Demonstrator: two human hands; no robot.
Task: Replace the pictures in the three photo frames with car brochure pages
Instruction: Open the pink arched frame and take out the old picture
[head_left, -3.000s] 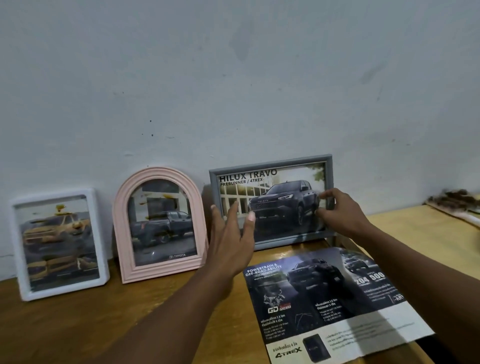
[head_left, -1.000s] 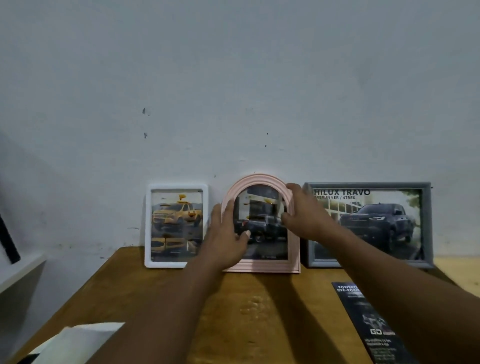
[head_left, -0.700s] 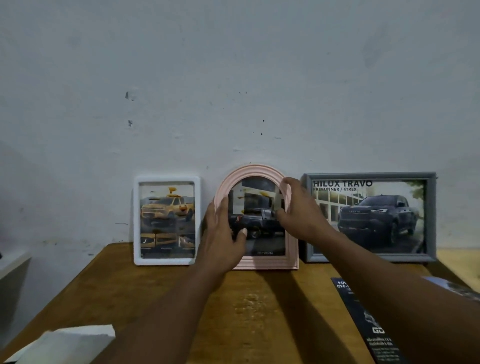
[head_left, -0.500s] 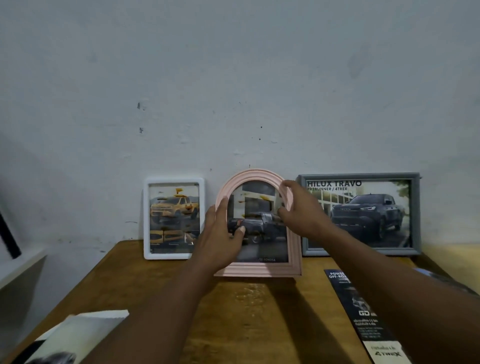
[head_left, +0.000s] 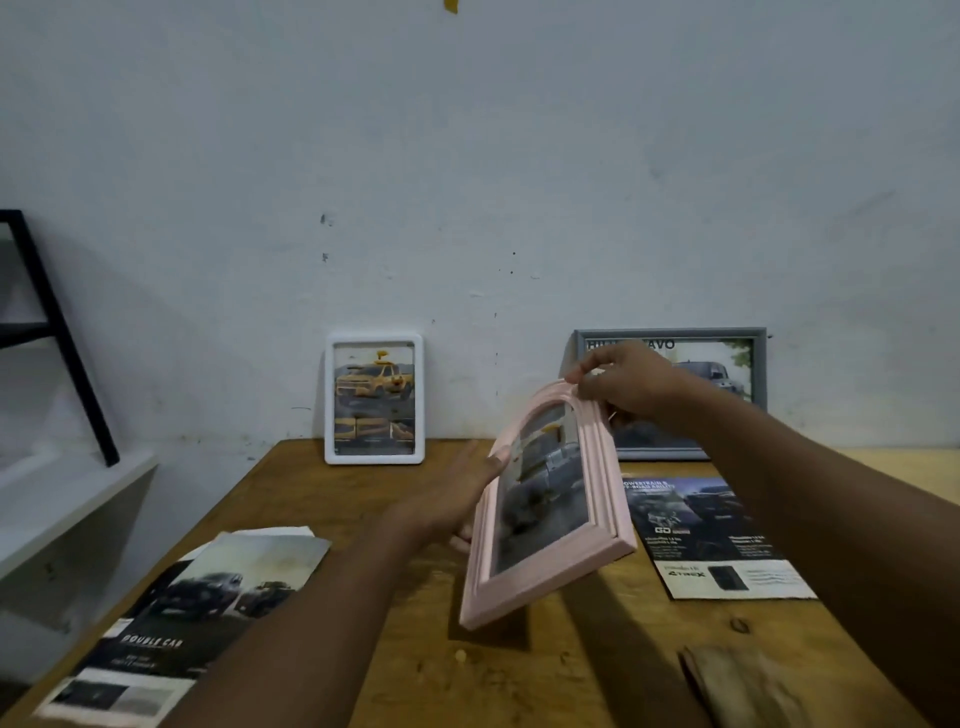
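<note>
Now the pink frame (head_left: 550, 499) is up in the air and tipped over to one side; a moment ago it stood on the counter (head_left: 597, 649) by the wall, between the white frame (head_left: 374, 339) and the grey frame (head_left: 759, 364). It hangs over the middle of the counter, with its low corner close to the wood.

My right hand (head_left: 628, 382) pinches the round top of it. My left hand (head_left: 457, 499) lies against its left side with the fingers mostly straight, more propping than gripping.

I think it could slip. Only one hand has a real hold, and the frame leans a lot. If it drops, the shiny front could crack. If I turn it too fast, the low corner could bang the counter or push the brochure page (head_left: 717, 540) beside it.

The frame is pale pink with a rounded top and ridges along its rim. Behind the shiny front I see a dark truck, a bit blurry.
</note>
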